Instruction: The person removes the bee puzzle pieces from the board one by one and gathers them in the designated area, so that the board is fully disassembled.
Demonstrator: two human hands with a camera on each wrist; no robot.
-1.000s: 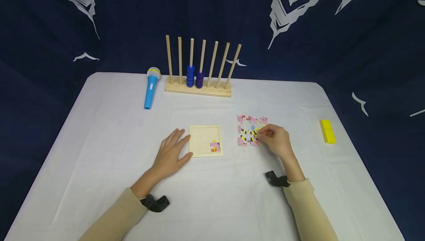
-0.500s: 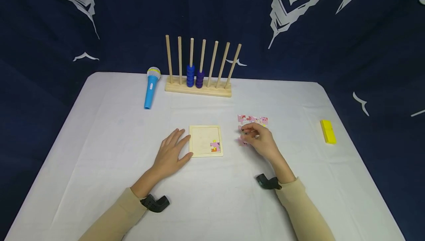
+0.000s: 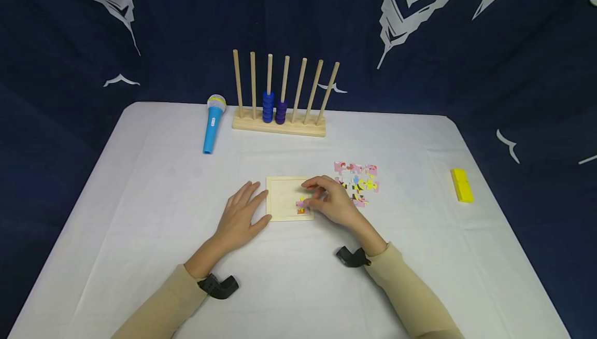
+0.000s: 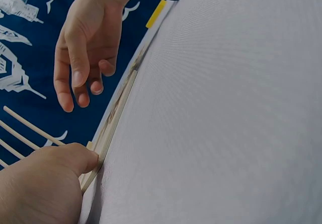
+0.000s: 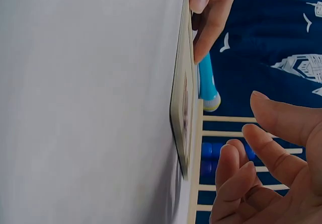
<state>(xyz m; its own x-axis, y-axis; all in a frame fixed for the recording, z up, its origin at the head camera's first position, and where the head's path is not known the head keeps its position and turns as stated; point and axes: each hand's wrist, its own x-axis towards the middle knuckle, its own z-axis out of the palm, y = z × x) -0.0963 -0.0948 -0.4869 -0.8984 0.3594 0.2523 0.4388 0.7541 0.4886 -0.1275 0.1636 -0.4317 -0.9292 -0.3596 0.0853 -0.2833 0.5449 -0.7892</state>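
In the head view a shallow wooden puzzle tray (image 3: 282, 199) lies flat, with a pink and yellow puzzle piece (image 3: 301, 208) in its lower right corner. My left hand (image 3: 242, 217) rests flat at the tray's left edge; the left wrist view has its thumb (image 4: 80, 156) touching the rim. Over the tray's right side hovers my right hand (image 3: 328, 201), partly covering the piece. Its fingers are loosely bent and apart in the right wrist view, and nothing shows between them. Right of the tray lie several loose puzzle pieces (image 3: 356, 168), some hidden by this hand.
A blue toy microphone (image 3: 212, 126) lies at the back left. Beside it stands a wooden peg rack (image 3: 280, 127) with blue rings (image 3: 268, 107) and purple rings (image 3: 280, 112). A yellow block (image 3: 462, 185) sits near the right edge of the white-covered table (image 3: 154, 183).
My right hand has moved left from the loose pieces to above the tray's right side, uncovering several pieces. My left hand has stayed in place at the tray's edge.
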